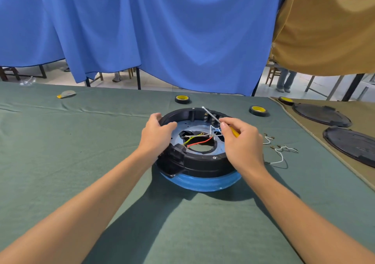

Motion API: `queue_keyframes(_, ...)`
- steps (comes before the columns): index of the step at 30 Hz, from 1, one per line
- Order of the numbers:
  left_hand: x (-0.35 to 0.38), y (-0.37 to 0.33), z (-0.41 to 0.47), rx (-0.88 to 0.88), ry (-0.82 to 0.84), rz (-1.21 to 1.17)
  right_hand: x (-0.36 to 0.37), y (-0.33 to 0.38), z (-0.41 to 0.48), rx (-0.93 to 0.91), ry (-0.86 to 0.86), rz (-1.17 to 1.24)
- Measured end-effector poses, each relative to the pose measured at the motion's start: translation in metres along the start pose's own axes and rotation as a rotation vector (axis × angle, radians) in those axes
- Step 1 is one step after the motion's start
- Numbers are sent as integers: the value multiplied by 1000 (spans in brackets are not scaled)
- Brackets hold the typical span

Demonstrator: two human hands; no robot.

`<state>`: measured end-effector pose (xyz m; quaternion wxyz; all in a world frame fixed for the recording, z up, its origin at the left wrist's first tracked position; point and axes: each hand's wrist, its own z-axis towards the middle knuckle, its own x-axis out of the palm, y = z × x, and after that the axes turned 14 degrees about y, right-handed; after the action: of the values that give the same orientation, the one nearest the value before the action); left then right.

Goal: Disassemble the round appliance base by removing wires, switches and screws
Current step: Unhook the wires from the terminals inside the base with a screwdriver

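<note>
Head view. The green-clothed tabletop [81, 142] carries the round appliance base [203, 166] at centre, open side up. The rim is gripped at 10 o'clock by the left hand [156, 136], fingers curled over the edge. The right hand [241, 142], over the base at 3 o'clock, is pinched round a yellow-handled screwdriver [211, 114]. Its shaft runs from 4 toward 11 o'clock, tip at the far rim by the terminals [206, 118]; the right hand is judged nearer these. Coloured wires [199, 142] lie across the central opening. Detached white wires [281, 156] are noted at 3 o'clock, apart from the base.
</note>
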<state>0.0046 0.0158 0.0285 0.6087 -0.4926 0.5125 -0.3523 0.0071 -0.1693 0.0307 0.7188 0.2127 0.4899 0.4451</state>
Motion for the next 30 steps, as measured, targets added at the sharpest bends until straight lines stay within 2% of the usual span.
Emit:
queue_keyframes(3, -4, -3, 5, -112, -44, 130, -2, 4, -8, -67, -20, -168)
queue_keyframes(6, 0, -1, 0, -62, -32, 264, -10, 8, -15, -198, -33, -271)
queue_keyframes(8, 2, 2, 0, 0, -19, 323, -15, 13, -16, -261, 27, -291)
queue_keyframes(12, -4, 6, 13, 53, 40, 231, -21, 19, -12, -322, 201, -243)
queue_keyframes(16, -11, 7, 27, 63, 110, 160, -23, 17, -2, -291, 322, -269)
queue_keyframes(20, -14, 9, 37, 48, 139, 145, -27, 15, 7, -216, 343, -208)
queue_keyframes(26, -18, 10, 50, 69, 194, 40, -20, 21, 1, -266, 476, -312)
queue_keyframes(28, -18, 9, 52, 76, 198, 72, -20, 24, 6, -240, 504, -308)
queue_keyframes(30, -19, 6, 53, 69, 196, 198, -18, 25, 10, -228, 534, -314)
